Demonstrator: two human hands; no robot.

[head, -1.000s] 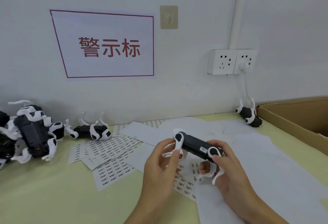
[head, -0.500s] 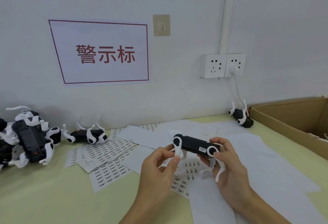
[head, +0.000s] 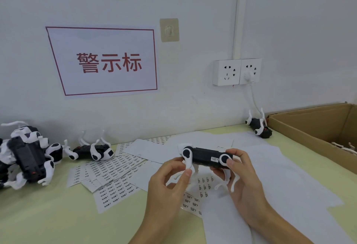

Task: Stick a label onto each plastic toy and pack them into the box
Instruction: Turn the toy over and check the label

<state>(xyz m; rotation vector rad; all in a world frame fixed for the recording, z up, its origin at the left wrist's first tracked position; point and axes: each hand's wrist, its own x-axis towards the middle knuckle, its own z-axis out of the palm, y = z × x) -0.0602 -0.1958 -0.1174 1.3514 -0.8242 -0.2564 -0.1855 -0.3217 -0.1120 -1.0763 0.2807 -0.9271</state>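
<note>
A black-and-white plastic toy dog is held belly up above the table, a small white label stuck on its black underside. My left hand pinches a white leg at its left end. My right hand grips the right end with fingers curled round it. Label sheets lie spread on the table to the left. The open cardboard box stands at the right, with white toy legs showing inside.
A pile of toy dogs lies at the far left, one more toy beside it. Another toy lies by the wall next to the box. White backing sheets cover the table's right part. Wall sockets hang above.
The view has tilted and shifted slightly. Both hands have stayed on the toy, which now sits a little lower and more level between them.
</note>
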